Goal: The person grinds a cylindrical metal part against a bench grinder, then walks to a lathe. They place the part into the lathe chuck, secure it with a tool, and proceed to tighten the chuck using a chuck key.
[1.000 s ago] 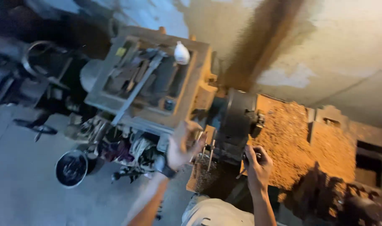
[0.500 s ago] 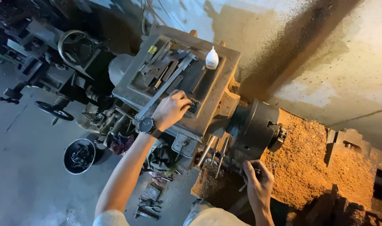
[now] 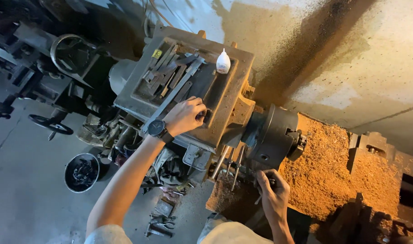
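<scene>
While both hands [image 3: 186, 115] grip hidden controls: white bottle [image 3: 223, 62], metal strips [image 3: 170, 74], sawdust [image 3: 328, 176] nearby.

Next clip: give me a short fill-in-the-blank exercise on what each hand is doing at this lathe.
1. The left hand rests on the headstock's flat top and wears a ____ on its wrist.
2. The right hand reaches below the round dark ____.
3. A small white ____ stands upright on the headstock top.

Missing words: watch; chuck; bottle
</scene>
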